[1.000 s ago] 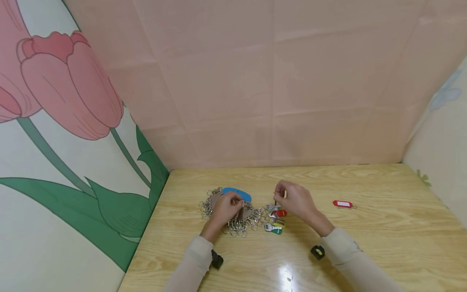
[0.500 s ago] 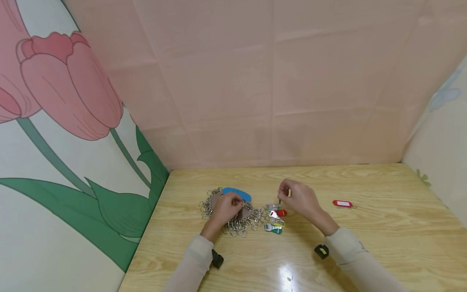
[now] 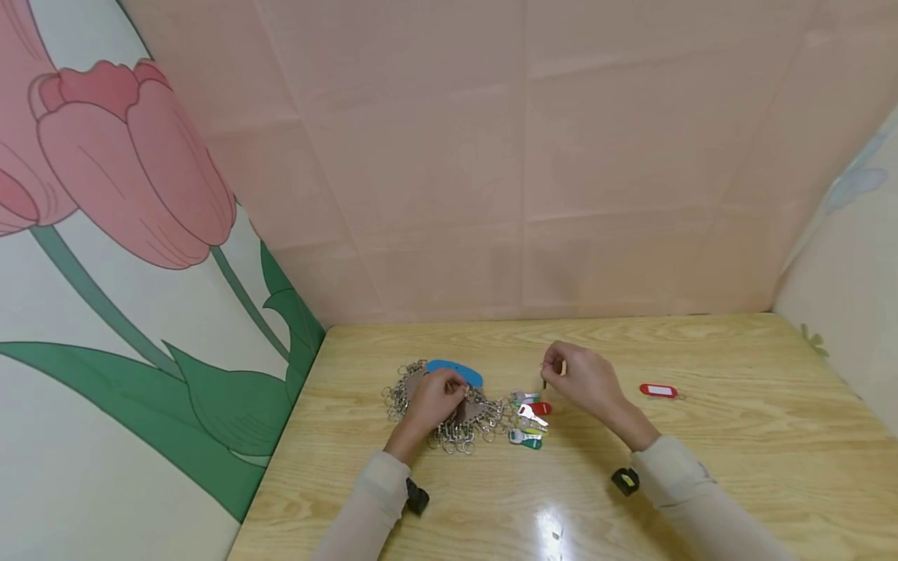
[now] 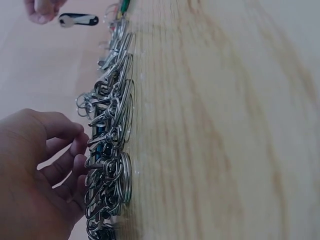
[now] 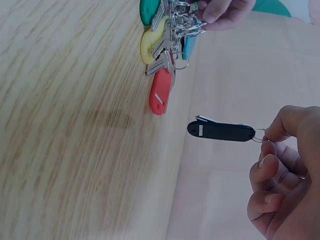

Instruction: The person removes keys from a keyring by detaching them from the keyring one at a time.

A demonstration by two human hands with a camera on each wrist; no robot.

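My right hand [image 3: 585,383] pinches the wire ring [image 5: 259,136] of a black key tag [image 5: 222,131] between thumb and forefinger. The tag hangs above the table with a key [image 4: 75,20] against its side. My left hand [image 3: 431,401] reaches over a bunch of metal clips and split rings [image 4: 112,120], thumb and fingertips pinching at the clips. A blue oval plate [image 3: 456,372] lies behind that hand. Keys with a red tag [image 5: 161,92], a yellow tag [image 5: 152,46] and a green tag [image 5: 148,11] lie at the bunch's right side, between the hands.
A loose red key tag [image 3: 658,390] with a white label lies on the wooden table [image 3: 737,452] to the right of my right hand. A pink cloth wall [image 3: 526,234] rises behind the table, and a tulip-print wall [image 3: 133,156] stands at left.
My right hand has moved slightly right and away from the bunch with the black key tag, uncovering more of the keys and coloured tags. The left hand stays in place.
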